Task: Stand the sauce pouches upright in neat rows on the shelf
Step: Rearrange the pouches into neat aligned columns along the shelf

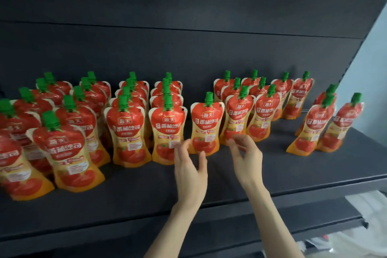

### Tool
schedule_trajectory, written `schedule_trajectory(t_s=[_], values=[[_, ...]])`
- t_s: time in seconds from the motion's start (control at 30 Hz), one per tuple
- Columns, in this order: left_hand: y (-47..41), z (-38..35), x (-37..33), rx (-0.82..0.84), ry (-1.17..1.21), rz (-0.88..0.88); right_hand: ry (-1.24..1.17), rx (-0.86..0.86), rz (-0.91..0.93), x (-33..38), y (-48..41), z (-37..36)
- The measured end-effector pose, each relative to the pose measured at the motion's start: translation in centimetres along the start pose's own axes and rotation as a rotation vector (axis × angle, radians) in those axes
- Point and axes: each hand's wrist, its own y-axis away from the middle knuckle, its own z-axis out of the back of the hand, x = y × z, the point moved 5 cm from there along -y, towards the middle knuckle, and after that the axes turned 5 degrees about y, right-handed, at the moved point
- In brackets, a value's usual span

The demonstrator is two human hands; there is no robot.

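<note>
Several red and orange sauce pouches with green caps stand upright in rows on the dark shelf (272, 165). One pouch (206, 125) stands alone at the front, in the gap between the left rows and the right group. My left hand (189, 169) is just in front of its lower left corner, fingers relaxed and spread, holding nothing. My right hand (247, 157) hovers at its lower right, fingers loosely bent and blurred, in front of the neighbouring pouch (237, 119). Neither hand grips a pouch.
The dark back panel (188, 48) rises behind the rows. Two leaning pouches (314, 130) stand apart at the far right near the shelf's end. Below the shelf at the right lie white plastic bags (366, 216). Bare shelf surface runs along the front edge.
</note>
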Motion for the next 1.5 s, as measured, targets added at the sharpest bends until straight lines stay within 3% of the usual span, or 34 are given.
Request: schedule_trajectory(t_s=[0.23,0.47,0.7,0.97,1.23,1.5], values=[[-0.5,-6.1,0.1,-0.138,-0.106,0.132,0.026,0.095,0.061,-4.0,-5.5,1.6],[-1.9,-6.6,1.0,-0.303,-0.162,0.213,-0.091,0.219,0.026,-6.0,-7.9,1.0],[-2.4,-6.5,1.8,-0.136,-0.060,0.222,-0.075,0.246,0.049,-6.8,-8.5,0.2],[-0.1,-5.5,0.8,-0.057,0.220,0.245,-0.562,0.493,-0.091,-6.5,-5.8,0.3],[2.2,1.6,0.6,-0.076,0.282,0.229,-0.653,0.645,-0.064,-2.3,-0.3,-1.3],[1.6,11.4,3.2,0.001,0.315,0.235,-0.644,0.566,-0.077,3.6,5.8,-5.9]])
